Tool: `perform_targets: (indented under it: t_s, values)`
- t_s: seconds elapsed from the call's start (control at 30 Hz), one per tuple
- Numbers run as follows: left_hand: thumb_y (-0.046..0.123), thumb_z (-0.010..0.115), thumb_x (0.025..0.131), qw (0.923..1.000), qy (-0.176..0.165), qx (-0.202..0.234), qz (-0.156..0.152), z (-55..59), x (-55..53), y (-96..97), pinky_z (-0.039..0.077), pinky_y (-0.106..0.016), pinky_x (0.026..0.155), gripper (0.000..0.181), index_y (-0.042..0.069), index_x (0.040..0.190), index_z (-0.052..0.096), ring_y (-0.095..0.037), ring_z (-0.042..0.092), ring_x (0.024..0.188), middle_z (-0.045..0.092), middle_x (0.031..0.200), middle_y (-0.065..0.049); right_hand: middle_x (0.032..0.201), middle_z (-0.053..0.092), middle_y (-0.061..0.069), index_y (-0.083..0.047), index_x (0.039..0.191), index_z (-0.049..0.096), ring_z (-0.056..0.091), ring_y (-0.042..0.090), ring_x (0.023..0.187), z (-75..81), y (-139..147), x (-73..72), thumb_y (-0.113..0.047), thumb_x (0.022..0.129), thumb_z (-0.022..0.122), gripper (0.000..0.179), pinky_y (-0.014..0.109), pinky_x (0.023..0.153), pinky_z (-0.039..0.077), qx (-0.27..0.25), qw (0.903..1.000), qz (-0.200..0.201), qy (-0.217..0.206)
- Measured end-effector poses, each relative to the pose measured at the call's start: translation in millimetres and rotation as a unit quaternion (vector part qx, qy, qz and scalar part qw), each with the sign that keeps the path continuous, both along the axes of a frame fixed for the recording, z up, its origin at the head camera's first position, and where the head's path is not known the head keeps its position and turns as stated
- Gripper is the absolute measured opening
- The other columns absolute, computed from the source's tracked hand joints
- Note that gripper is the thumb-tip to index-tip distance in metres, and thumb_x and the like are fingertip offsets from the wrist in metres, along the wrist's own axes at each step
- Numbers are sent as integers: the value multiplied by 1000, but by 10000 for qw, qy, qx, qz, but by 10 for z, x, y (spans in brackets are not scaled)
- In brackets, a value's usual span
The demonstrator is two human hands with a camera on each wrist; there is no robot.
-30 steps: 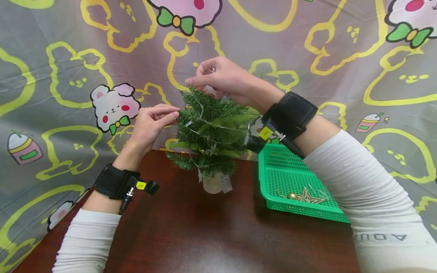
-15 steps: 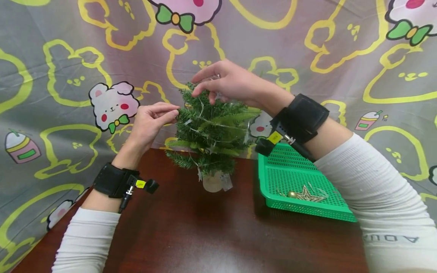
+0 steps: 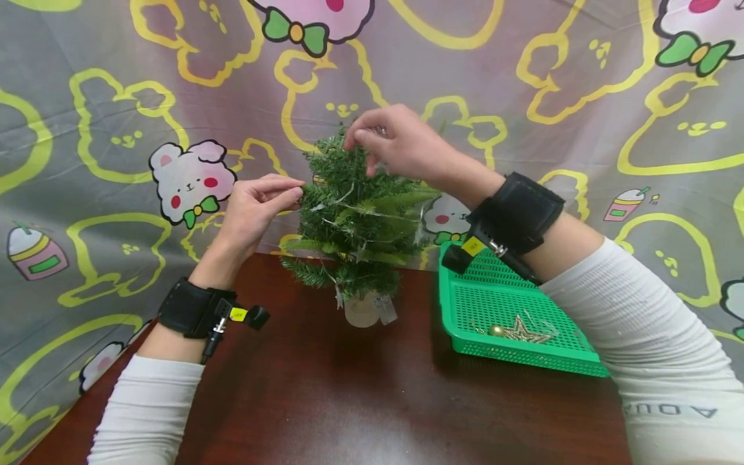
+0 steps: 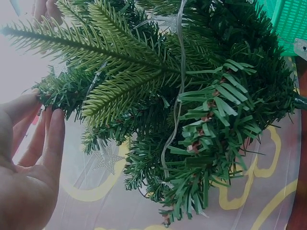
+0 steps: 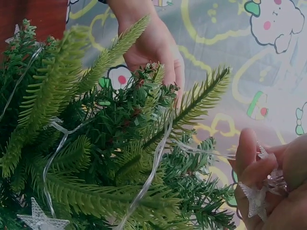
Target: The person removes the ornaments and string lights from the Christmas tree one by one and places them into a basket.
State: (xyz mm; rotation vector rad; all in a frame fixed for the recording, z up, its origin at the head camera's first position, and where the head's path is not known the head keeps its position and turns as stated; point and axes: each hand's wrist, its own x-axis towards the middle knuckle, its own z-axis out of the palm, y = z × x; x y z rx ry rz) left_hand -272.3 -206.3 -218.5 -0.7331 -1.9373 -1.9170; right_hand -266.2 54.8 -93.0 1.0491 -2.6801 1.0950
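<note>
A small artificial Christmas tree (image 3: 354,219) stands upright in a pale pot (image 3: 361,312), with clear string lights (image 5: 158,163) wound about its branches. My left hand (image 3: 247,210) pinches the tip of a branch (image 4: 64,93) on the tree's left side. At the tree's upper right, my right hand (image 3: 401,142) holds a length of the string lights in curled fingers. Clear star-shaped lights (image 5: 255,199) show among those fingers in the right wrist view, and a wire runs from them to the tree. Another star light (image 4: 108,160) hangs below the branches in the left wrist view.
Right of the tree, a green perforated basket (image 3: 523,366) holds a gold glitter star (image 3: 526,332) and a gold ball (image 3: 496,330). A clear, boxy piece (image 3: 385,310) hangs beside the pot. Behind the brown table (image 3: 349,400) hangs a cartoon-patterned cloth (image 3: 244,110).
My right hand has shifted right, away from the treetop, with the string lights still in it, uncovering the top branches. My left hand keeps its pinch on the branch tip.
</note>
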Motion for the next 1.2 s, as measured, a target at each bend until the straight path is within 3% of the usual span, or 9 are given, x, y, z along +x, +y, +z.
perform_targets:
  t_s: [0.13,0.3,0.57,0.67,0.77,0.87,0.93,1.03,1.2]
  values:
    - [10,70,92,10000,-4,-13,30,-13,1,-10,60,-22,79,23,-5,109,73,-11,68,86,69,98,-2,105,68,2,-7,109,60,69,23,73,-12,-14,11,-21,107,40,25,32,52,51,-330,9991,207,-179]
    - [10,70,92,10000,-1,-66,63,-25,3,-18,60,-22,79,23,-4,109,73,-11,68,86,69,98,-2,88,65,11,-4,110,57,72,26,75,-36,-24,21,-20,107,39,25,41,59,58,-587,9976,304,-204]
    - [10,70,92,9999,18,-82,69,-34,-3,-16,60,-22,79,23,-5,108,74,-10,69,86,68,98,-2,82,51,10,0,113,60,60,22,69,-80,-30,17,-16,106,42,25,35,73,62,-763,9943,445,-604]
    - [10,70,92,10000,20,-68,66,-28,-4,-12,60,-22,79,22,-4,108,74,-10,69,86,68,98,-1,89,52,6,-1,110,62,59,20,69,-89,-30,25,-15,104,50,20,37,76,61,-468,9953,523,-664]
    - [10,70,92,10000,19,-72,64,-23,-5,-9,60,-22,79,22,-4,108,74,-10,69,86,69,98,-1,78,51,2,-4,109,65,63,24,71,-89,-30,43,-10,97,63,14,38,76,60,-42,9977,493,-454]
    - [11,70,92,9999,10,-90,67,-18,-5,-8,60,-22,79,22,-4,108,74,-10,69,86,69,98,-1,57,36,0,-9,109,69,65,24,65,-76,-38,67,-7,91,70,19,36,70,59,630,9976,254,94]
    - [11,70,92,9999,17,-110,89,-14,-7,-8,60,-22,79,22,-3,108,74,-10,69,86,69,98,-1,53,34,-2,-13,113,70,67,21,61,-57,-49,86,-8,89,72,24,33,63,56,1182,9916,33,532]
    - [11,70,92,9999,16,-120,94,-10,-10,-9,60,-22,79,22,-3,108,74,-10,69,86,68,99,-1,56,32,-2,-16,115,71,57,18,54,-28,-66,111,-12,88,75,28,26,59,44,1900,9752,-172,1117]
    - [11,70,92,9999,11,-119,75,-10,-9,-8,60,-22,79,22,-3,108,74,-10,68,87,68,99,-1,79,57,4,-17,114,73,45,20,67,-2,-66,131,-14,85,78,30,30,68,37,2417,9596,-155,1434]
